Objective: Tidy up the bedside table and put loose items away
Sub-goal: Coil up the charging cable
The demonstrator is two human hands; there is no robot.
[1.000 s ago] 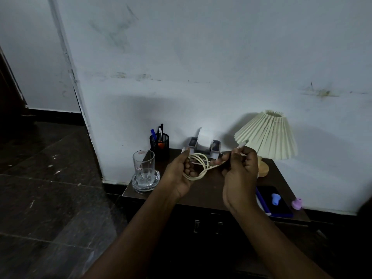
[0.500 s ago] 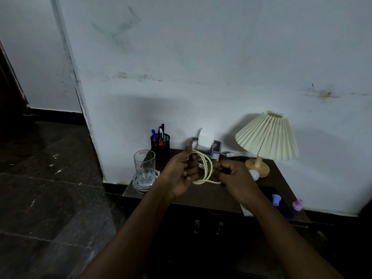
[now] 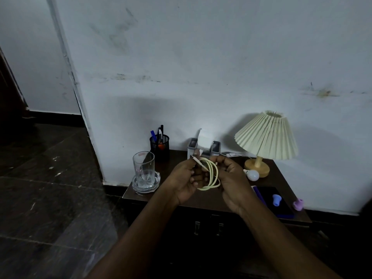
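Now, pale cable coil (image 3: 215, 174) upright, plug tip (image 3: 195, 158) up-left, in the pinching grip of left hand (image 3: 185, 182) and right hand (image 3: 233, 181).

A scuffed white plastered wall (image 3: 201, 57), marked at right by a yellowish-brown stain (image 3: 324, 93) (grey smudges sit higher up), meets a dark stone-tiled floor (image 3: 40, 198) along a black skirting strip (image 3: 54, 115). A cream pleated-shade lamp on a round wooden base (image 3: 266, 135) stands near the wall.

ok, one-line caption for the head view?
Left hand and right hand hold a coiled pale-yellow cable above the bedside table, between glass and lamp.
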